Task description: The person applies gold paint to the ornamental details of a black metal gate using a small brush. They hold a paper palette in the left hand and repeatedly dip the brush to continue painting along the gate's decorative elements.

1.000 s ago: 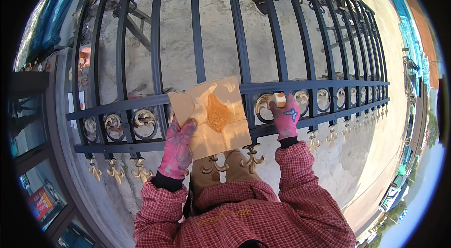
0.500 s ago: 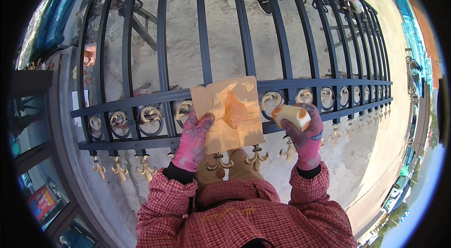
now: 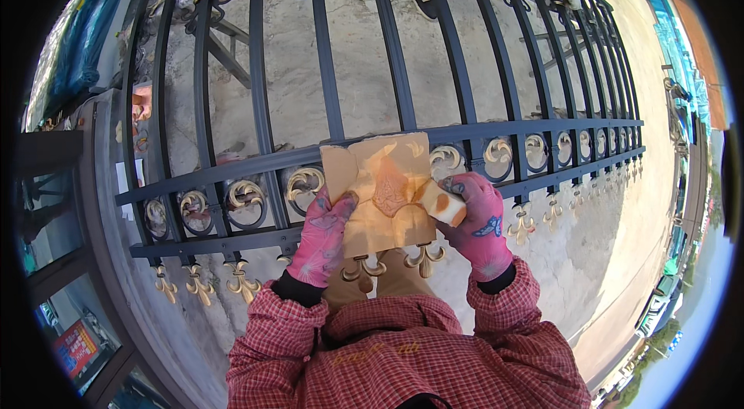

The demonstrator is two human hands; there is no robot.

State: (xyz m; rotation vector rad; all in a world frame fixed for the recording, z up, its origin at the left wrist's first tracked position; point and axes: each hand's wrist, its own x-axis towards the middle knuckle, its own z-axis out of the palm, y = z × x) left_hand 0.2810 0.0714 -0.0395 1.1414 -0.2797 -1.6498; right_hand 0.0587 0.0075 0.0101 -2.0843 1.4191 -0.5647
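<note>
the left hand, pink-gloved, pinches the left edge of a flat brown cardboard sheet, an orange-gold paint smear at its middle, over the dark metal railing. and the right hand, gloved the same, clasps a white, orange-stained, sponge-like block, one end over the sheet's right edge; contact, hard to tell! looks like paint-loading now; the next move calls for a steady sheet and a gentle press.

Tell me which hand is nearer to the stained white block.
The right. The right hand holds the white block; the left hand is farther left, gripping the left side of the cardboard.
</note>
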